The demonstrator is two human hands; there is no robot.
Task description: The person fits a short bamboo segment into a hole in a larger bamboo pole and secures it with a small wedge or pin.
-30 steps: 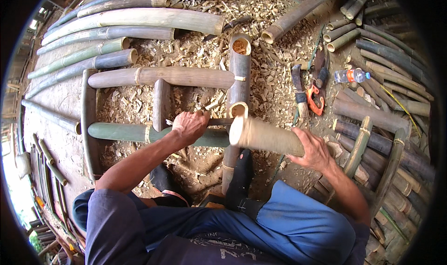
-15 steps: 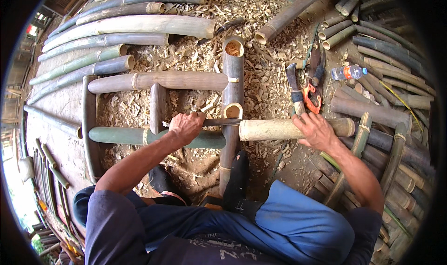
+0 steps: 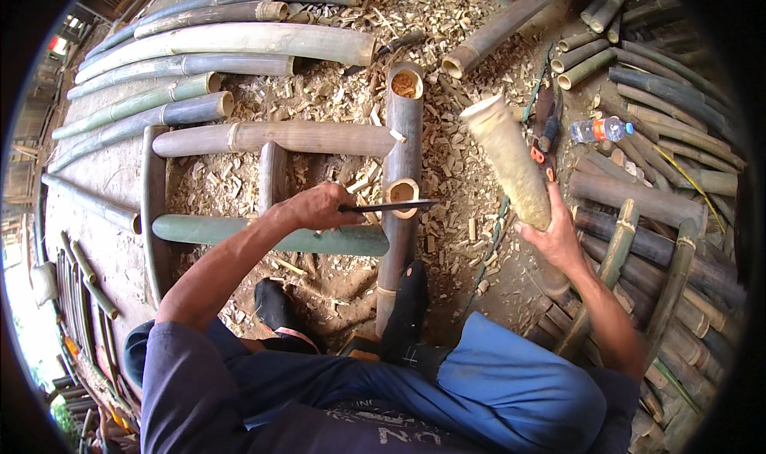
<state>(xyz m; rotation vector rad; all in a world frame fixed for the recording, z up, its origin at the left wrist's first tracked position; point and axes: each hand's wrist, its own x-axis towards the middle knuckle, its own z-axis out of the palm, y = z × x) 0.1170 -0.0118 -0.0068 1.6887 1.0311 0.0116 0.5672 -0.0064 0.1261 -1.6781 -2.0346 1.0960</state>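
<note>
My left hand (image 3: 319, 205) is closed on the handle end of a long, dark-bladed knife (image 3: 391, 207); its grip is hidden by my fingers. The blade lies across the near hole (image 3: 404, 191) in an upright-running bamboo pole (image 3: 401, 147), its tip reaching past the pole's right side. A thick, pale length of bamboo (image 3: 511, 159) is in my right hand (image 3: 558, 232), fingers wrapped round its near end. It slants away to the far left, apart from the blade and slightly blurred. Two bamboo crosspieces, one brown (image 3: 311, 138) and one green (image 3: 271, 235), meet the pole from the left.
Wood chips (image 3: 447, 159) cover the ground. Curved bamboo lengths (image 3: 231, 42) lie at the far left. Bamboo piles (image 3: 670, 254) fill the right, beside a plastic bottle (image 3: 600, 129). An orange-handled tool (image 3: 539, 157) is partly hidden behind the pale bamboo. My feet (image 3: 405, 302) are near the pole.
The pale bamboo has swung from level beside the blade tip to a slant, its free end moving far away from me. The knife blade now extends farther right over the hole.
</note>
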